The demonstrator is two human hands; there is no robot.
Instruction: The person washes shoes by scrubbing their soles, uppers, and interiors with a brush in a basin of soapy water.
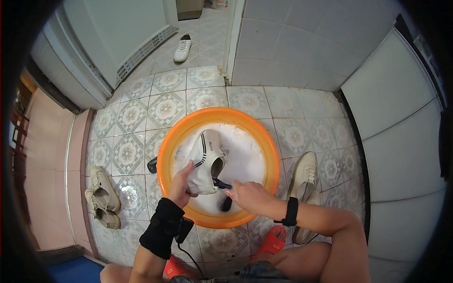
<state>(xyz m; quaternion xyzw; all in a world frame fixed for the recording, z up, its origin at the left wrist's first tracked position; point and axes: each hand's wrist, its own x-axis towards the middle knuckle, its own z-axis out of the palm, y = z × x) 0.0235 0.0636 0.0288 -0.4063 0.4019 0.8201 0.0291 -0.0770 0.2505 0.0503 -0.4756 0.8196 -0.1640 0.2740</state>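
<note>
A white sneaker [204, 162] with black stripes is tilted over the suds inside an orange basin [218, 221]. My left hand [181, 185] is closed round the heel end of the sneaker. Close to the shoe's opening, my right hand [247, 194] grips a dark-handled brush [221, 184] whose far end meets the shoe; its bristles cannot be made out. White foam [245, 155] covers the water. Below the brush, a dark object [225, 204] pokes out of the foam, its kind unclear.
A pair of pale shoes [104, 195] lies left of the basin, another pale pair [305, 174] on the right. One white shoe [182, 48] stands by the doorway. Something black [152, 165] touches the basin's left side. A grey tiled wall [283, 47] rises behind.
</note>
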